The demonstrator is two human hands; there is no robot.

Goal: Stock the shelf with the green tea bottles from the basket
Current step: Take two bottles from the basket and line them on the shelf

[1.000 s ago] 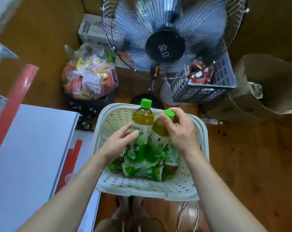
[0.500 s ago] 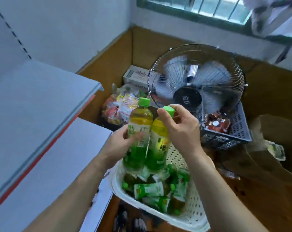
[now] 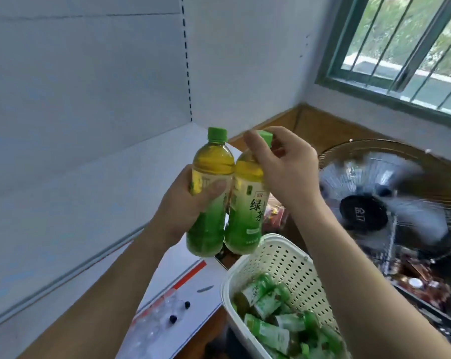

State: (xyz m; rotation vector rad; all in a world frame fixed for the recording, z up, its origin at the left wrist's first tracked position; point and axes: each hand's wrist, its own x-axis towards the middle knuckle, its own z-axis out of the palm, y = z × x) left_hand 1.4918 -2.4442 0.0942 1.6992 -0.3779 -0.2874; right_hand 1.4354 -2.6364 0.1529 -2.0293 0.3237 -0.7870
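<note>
Two green tea bottles are up in the air, one to each hand. The left hand (image 3: pixel 185 206) has its fingers and thumb wrapped round the label of the left bottle (image 3: pixel 208 193), a full grip at mid-body; the right hand (image 3: pixel 283 167) pinches the right bottle (image 3: pixel 245 203) only at its green cap and neck, so that bottle hangs from the fingertips. The two bottles are upright and touch side by side, held above the near right corner of the white shelf (image 3: pixel 102 203), whose board looks bare, and just above the far rim of the white basket (image 3: pixel 283 257). More bottles lie on their sides in the basket, so the stocking has, I judge, hardly begun. The weak point is the cap pinch: a full bottle is heavy for so small a hold, and a knock against its neighbour or the shelf's front edge could slip it loose, down to the basket or floor. Set down too near that edge, either could tip off. A standing fan (image 3: pixel 374 203) turns close behind the right wrist.
</note>
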